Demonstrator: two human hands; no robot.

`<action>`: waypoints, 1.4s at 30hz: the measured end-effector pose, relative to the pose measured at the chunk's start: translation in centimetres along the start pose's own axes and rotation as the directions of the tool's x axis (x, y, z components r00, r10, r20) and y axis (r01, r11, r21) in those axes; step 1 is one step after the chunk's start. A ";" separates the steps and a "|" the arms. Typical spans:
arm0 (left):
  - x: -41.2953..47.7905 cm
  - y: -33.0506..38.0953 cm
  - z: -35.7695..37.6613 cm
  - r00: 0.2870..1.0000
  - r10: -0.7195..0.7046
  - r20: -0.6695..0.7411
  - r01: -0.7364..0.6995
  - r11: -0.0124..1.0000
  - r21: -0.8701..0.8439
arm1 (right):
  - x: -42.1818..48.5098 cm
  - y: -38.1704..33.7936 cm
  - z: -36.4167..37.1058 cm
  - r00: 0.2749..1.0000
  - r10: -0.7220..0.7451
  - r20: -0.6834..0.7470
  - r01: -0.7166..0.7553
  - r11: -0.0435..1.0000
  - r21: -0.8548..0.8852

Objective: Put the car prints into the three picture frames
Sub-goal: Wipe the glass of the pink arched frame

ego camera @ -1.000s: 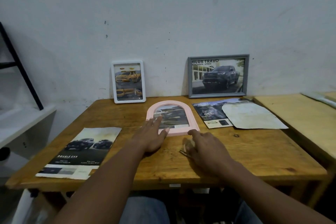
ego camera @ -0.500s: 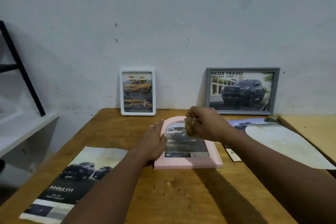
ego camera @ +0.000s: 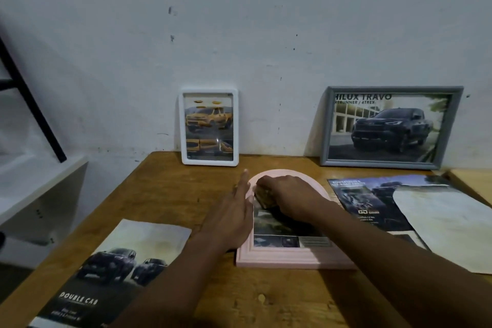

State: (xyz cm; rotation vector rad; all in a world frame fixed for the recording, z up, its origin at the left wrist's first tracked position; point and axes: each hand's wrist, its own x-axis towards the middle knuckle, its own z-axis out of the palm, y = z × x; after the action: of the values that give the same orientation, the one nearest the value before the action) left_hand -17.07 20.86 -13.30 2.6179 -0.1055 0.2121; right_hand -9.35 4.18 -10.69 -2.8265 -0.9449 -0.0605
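A pink arched picture frame (ego camera: 282, 258) lies flat on the wooden table (ego camera: 170, 189) with a car print behind its glass. My right hand (ego camera: 287, 196) presses a small tan pad (ego camera: 265, 196) onto the upper part of the glass. My left hand (ego camera: 231, 218) lies flat with fingers apart against the frame's left edge. A white frame (ego camera: 209, 128) with a yellow car print and a grey frame (ego camera: 388, 128) with a dark truck print lean upright against the wall.
A loose "Double Cab" print (ego camera: 111, 271) lies at the front left. Another car print (ego camera: 367, 202), partly under a blank white sheet (ego camera: 442, 224), lies at the right. A white shelf (ego camera: 34, 189) stands left of the table, a second table (ego camera: 471, 181) at the right.
My right hand picked the small pad up from the table's front, carried it over the pink frame and lowered it onto the glass. My left hand stayed at the frame's left edge.
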 end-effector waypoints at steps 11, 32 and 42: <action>0.1 0.4 -0.1 0.998 -0.044 0.044 0.040 0.996 0.080 | -0.8 2.5 -1.4 1.000 -0.009 0.013 0.013 0.952 -0.305; -0.1 0.7 0.1 0.998 -0.048 -0.049 0.049 0.999 0.022 | -3.0 -3.5 1.9 0.974 0.206 -0.091 -0.178 0.952 0.249; -0.2 -0.1 0.3 0.999 -0.005 0.035 0.001 0.992 0.122 | -8.0 2.4 -1.4 0.998 0.025 -0.062 -0.031 0.994 -0.100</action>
State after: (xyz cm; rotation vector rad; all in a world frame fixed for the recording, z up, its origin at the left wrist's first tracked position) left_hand -17.17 20.83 -13.62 2.7443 -0.1038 0.1768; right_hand -14.28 -2.68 -10.31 -2.9112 -0.9133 -0.1954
